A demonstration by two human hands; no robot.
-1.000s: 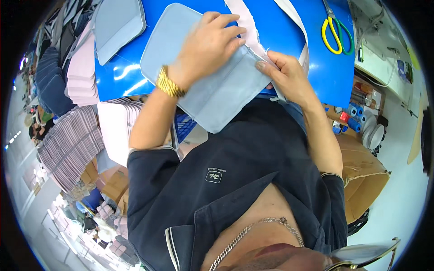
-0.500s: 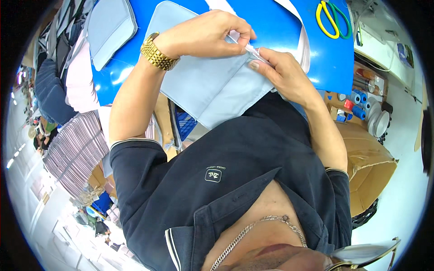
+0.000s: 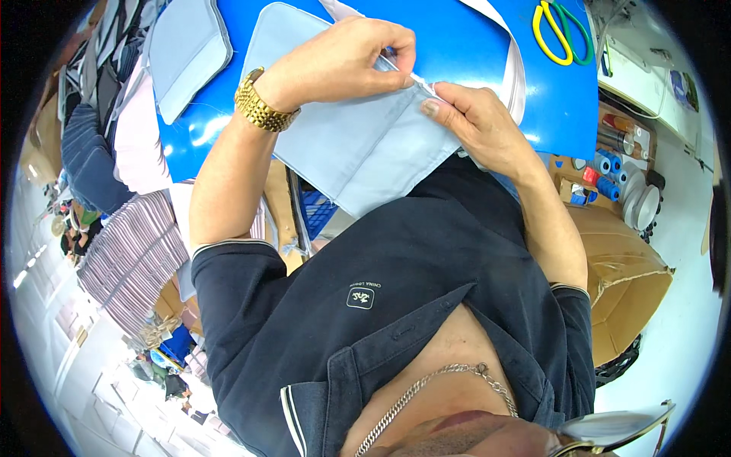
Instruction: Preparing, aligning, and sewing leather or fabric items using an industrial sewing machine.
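A light grey-blue sewn fabric panel [image 3: 358,145] with rounded corners and a seam across it hangs over the table's near edge. My left hand [image 3: 354,61], a gold watch at its wrist, is closed in a pinch at the panel's upper edge; its fingertips hide what is between them. Close by, my right hand [image 3: 480,122] grips the same edge, thumb on top and fingers underneath. Between the two hands shows a short bit of white trim [image 3: 423,84]. A long pale fabric strip [image 3: 514,76] curves across the table beyond my right hand.
Scissors with yellow and green handles [image 3: 554,34] lie at the blue table's [image 3: 560,107] far right. Another grey-blue panel [image 3: 186,57] rests at far left. Striped fabric [image 3: 133,255] is stacked at left. Blue thread spools [image 3: 605,175] and a cardboard box [image 3: 624,282] stand at right.
My left hand has shifted slightly left and down, its fingertips drawn a little away from my right hand along the panel's edge. The right hand keeps nearly the same grip.
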